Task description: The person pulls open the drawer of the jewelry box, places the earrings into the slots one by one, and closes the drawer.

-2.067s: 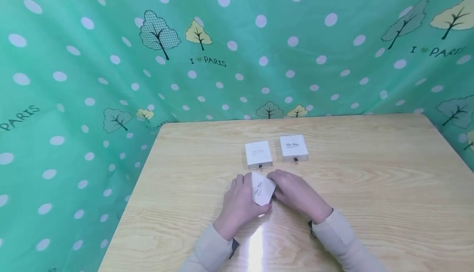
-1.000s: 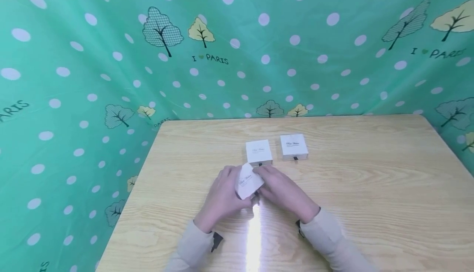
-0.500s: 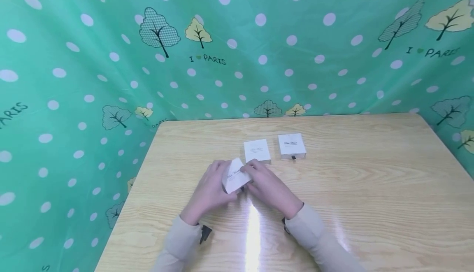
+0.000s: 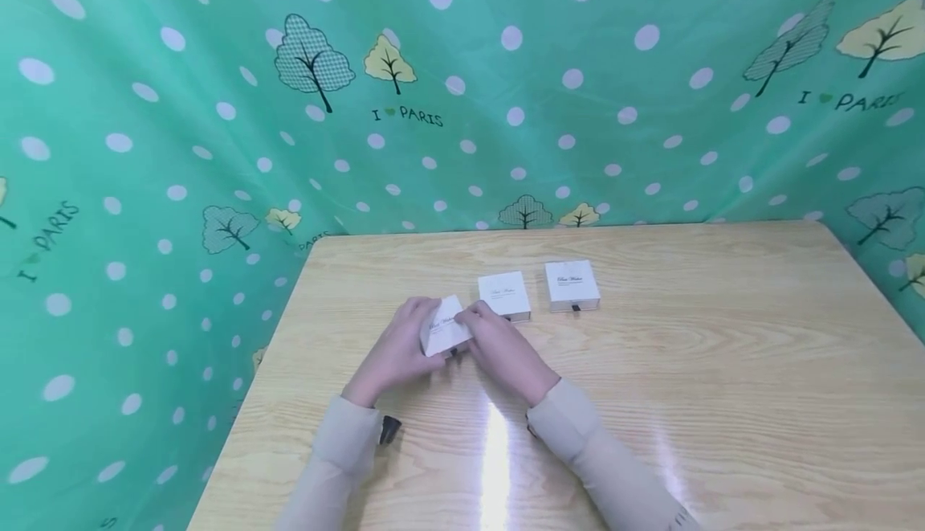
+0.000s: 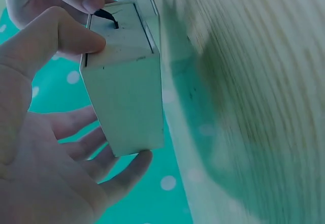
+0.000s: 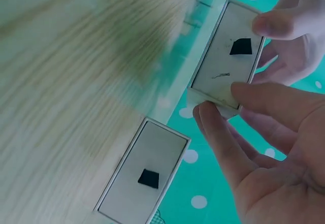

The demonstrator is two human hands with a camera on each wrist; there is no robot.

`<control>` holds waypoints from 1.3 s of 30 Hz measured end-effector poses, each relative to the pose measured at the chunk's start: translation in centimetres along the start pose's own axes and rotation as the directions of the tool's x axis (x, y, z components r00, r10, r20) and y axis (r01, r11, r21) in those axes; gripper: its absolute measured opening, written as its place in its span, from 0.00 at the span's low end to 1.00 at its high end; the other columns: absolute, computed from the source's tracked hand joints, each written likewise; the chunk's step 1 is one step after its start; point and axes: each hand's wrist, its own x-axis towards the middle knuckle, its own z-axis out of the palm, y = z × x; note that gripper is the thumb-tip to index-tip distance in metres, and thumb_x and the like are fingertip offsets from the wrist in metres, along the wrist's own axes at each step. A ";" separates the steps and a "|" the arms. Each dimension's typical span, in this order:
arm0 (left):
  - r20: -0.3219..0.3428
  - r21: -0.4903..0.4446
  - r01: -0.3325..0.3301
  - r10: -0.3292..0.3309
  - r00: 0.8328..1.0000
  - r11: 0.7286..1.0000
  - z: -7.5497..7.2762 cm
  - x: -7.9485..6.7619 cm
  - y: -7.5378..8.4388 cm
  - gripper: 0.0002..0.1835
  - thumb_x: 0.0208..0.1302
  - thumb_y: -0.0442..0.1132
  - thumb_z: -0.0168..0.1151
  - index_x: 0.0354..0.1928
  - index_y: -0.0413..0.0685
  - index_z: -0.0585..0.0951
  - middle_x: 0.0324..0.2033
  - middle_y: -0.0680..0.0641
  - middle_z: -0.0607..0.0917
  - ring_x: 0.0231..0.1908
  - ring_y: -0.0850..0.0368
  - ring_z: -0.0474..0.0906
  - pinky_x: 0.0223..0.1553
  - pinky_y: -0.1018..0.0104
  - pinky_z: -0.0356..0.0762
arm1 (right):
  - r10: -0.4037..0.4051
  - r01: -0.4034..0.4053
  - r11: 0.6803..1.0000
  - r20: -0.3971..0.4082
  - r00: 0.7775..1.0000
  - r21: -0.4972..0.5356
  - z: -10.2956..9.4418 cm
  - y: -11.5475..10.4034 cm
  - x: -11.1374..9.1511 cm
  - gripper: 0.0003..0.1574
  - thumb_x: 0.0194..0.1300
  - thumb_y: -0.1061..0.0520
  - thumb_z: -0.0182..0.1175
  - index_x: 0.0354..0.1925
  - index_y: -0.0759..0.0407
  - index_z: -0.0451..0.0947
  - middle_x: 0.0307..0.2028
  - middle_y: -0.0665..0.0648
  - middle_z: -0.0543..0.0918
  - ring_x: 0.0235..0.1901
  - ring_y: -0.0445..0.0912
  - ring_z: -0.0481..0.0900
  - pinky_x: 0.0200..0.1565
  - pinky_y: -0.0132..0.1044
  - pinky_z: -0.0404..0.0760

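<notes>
A small white box [image 4: 446,327] with dark lettering on top is between both hands, left of two similar boxes. My left hand [image 4: 400,348] holds its left side, the thumb on the front face and the other fingers spread along the far side in the left wrist view. My right hand [image 4: 503,352] grips the right front corner between thumb and fingers, as the right wrist view shows. A black pull tab [image 6: 241,46] sticks out of the box's front face. Close by on the right lies the middle white box [image 4: 504,296].
A third white box [image 4: 572,284] lies farther right, its black tab facing the person. All are at the wooden table [image 4: 694,354], whose back edge meets a green dotted curtain [image 4: 462,113]. A bright reflection runs down the table's front middle.
Both hands have carried the held box to the left and a little farther away, turning it so its front face points more toward the person. The other two boxes stay put.
</notes>
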 end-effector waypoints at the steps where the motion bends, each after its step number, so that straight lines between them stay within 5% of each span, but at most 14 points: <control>1: 0.001 -0.002 0.001 -0.001 1.000 1.000 0.0 0.2 -0.2 0.50 0.40 0.36 0.76 0.71 0.42 0.66 0.66 0.43 0.69 0.62 0.47 0.69 0.65 0.47 0.70 | 0.003 -0.003 1.000 0.000 1.000 0.003 0.1 0.0 0.2 0.19 0.68 0.69 0.57 0.57 0.67 0.77 0.52 0.61 0.79 0.51 0.51 0.82 0.54 0.37 0.82; 9: 0.020 -0.061 0.016 -0.014 1.000 0.998 0.4 1.4 -1.6 0.49 0.41 0.35 0.75 0.70 0.40 0.67 0.67 0.42 0.68 0.62 0.46 0.69 0.66 0.48 0.70 | 0.094 -0.095 0.995 0.056 0.994 0.026 1.3 0.6 1.3 0.21 0.69 0.69 0.53 0.60 0.67 0.75 0.55 0.60 0.77 0.53 0.51 0.81 0.56 0.38 0.81; 25: 0.065 -0.079 0.030 -0.025 0.998 0.996 0.3 3.1 -3.2 0.47 0.47 0.35 0.72 0.73 0.44 0.64 0.71 0.42 0.63 0.69 0.44 0.62 0.70 0.45 0.62 | 0.143 -0.142 0.990 0.099 0.985 -0.019 1.9 0.2 2.9 0.24 0.69 0.67 0.55 0.63 0.66 0.73 0.58 0.69 0.75 0.53 0.56 0.80 0.52 0.42 0.84; 39: 0.067 -0.140 0.046 -0.036 0.997 0.989 0.0 4.0 -3.9 0.47 0.48 0.36 0.74 0.73 0.48 0.65 0.72 0.45 0.63 0.70 0.44 0.60 0.71 0.44 0.60 | 0.198 -0.198 0.980 0.028 0.980 0.009 2.5 0.2 4.1 0.23 0.64 0.68 0.61 0.58 0.69 0.77 0.55 0.68 0.77 0.51 0.57 0.82 0.54 0.42 0.83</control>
